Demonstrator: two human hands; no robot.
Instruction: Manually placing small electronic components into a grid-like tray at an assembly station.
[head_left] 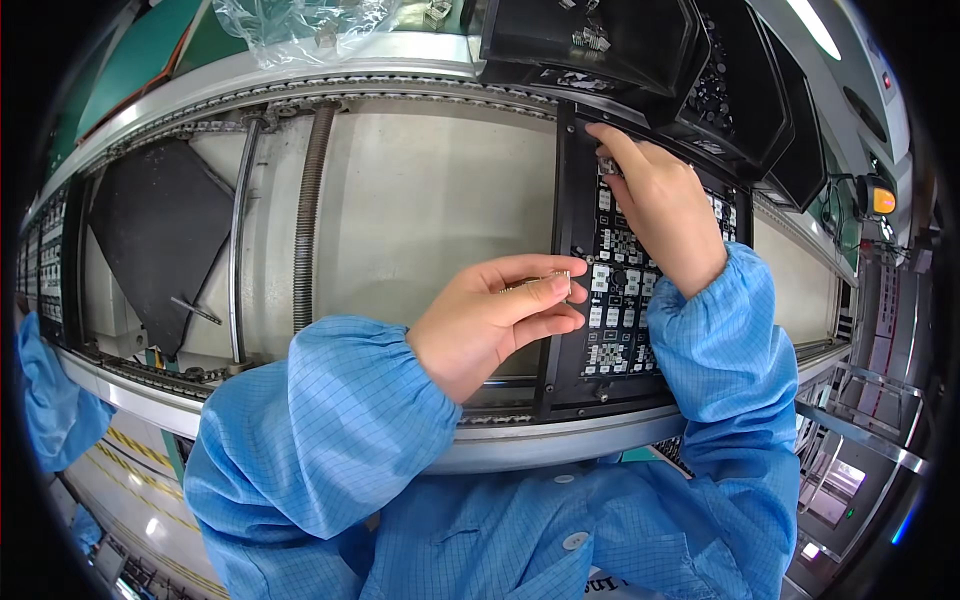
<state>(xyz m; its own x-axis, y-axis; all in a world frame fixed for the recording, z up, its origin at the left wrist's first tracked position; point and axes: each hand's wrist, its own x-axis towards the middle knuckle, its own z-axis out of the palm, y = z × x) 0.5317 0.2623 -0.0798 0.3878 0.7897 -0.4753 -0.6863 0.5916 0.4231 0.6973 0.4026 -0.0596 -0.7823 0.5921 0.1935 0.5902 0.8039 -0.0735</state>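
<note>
My left hand (490, 315) is closed around small silvery metal pieces (562, 284), which look like connectors; the thumb presses them against the fingers. It hovers just left of a black carrier frame (562, 345). Inside the frame sit circuit boards (612, 315) crowded with white and black components. My right hand (665, 195) reaches over the far part of the boards, thumb and index finger pinching a small metal connector (607, 165). Whether that connector touches the board cannot be made out. The right hand and sleeve cover part of the boards.
The carrier rests on a conveyor with chain rails (420, 88). Black bins (590, 75) stand beyond it, holding metal connectors and dark parts. A clear plastic bag (310, 30) lies at the far left. Another person's blue sleeve (60, 400) shows at the left edge, near another carrier (50, 260).
</note>
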